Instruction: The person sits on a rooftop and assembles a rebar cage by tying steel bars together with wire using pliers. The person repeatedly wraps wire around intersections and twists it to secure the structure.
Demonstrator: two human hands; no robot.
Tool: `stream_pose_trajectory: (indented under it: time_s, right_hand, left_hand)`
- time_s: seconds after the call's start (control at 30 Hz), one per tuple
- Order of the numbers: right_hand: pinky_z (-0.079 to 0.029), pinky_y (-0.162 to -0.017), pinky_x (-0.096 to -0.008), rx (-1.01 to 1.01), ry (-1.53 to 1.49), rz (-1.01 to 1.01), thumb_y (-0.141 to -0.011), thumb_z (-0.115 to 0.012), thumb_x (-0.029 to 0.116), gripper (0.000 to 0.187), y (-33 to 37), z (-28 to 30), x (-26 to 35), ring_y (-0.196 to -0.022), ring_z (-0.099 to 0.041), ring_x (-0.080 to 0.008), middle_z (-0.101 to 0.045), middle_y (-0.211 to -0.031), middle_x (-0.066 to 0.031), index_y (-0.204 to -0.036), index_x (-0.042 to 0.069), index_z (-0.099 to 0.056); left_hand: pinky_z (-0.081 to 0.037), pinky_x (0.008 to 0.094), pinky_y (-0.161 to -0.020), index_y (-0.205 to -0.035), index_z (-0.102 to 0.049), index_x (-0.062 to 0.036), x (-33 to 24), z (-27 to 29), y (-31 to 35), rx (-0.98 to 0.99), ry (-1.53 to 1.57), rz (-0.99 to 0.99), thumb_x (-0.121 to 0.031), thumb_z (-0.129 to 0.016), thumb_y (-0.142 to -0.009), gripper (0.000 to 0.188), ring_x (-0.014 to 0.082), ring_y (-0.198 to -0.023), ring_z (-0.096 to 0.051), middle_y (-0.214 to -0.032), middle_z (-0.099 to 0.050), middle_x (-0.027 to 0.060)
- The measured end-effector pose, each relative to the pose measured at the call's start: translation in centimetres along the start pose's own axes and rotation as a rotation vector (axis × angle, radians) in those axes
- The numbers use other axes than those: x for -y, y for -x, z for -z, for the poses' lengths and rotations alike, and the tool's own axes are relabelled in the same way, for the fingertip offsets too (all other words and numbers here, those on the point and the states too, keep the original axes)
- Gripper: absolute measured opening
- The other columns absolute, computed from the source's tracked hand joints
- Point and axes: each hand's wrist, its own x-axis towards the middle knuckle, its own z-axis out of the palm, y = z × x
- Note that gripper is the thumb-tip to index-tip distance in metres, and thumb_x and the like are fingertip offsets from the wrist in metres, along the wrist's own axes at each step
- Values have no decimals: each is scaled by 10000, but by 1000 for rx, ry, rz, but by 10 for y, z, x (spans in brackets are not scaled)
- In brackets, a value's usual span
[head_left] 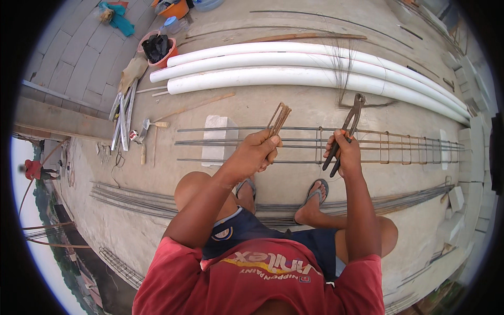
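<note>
My left hand (256, 150) is closed round a small bundle of rusty bent wire stirrups (279, 119), held upright above the rebar cage. In my right hand (342, 151) are pincers (353, 119) with dark handles, their jaws pointing away from me. The rebar cage (415, 148) lies across in front of me. Its long bars run left to right, with several square stirrups round them on the right side. Toward the left the bars pass over a white block (217, 137). Another pale block (445, 149) is at the right end.
Beyond the cage lie three white pipes (262, 79) and a bunch of thin wire (344, 65). Loose rebar (142, 202) runs under my feet. Metal strips (124, 118) and a hammer (152, 125) are at the left. Grey blocks (475, 152) line the right. A person (34, 169) stands far left.
</note>
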Motion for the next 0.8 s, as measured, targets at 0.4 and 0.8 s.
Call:
stream_pose_trajectory:
  time_s: [0.4, 0.8]
  right_hand:
    - [-468, -608, -271, 149, 728, 342, -893, -639, 201, 301, 125, 31, 177, -703, -560, -122, -619, -862, -77, -1116, 11, -569]
    - [-506, -464, -309, -912, 55, 191, -871, -546, 60, 89, 128, 265, -7, -569, -591, -175, -560, -733, -87, -936, 6, -520]
  left_hand:
    - [-357, 222, -416, -945, -527, -11, -38, -104, -30, 747, 348, 20, -330, -497, -991, 323, 70, -405, -348, -565, -440, 21]
    - [-237, 567, -1100, -1463, -314, -110, 109, -108, -114, -3, -1367, -278, -433, -824, -658, 1006, 406, -1389, -245, -1483, -309, 208]
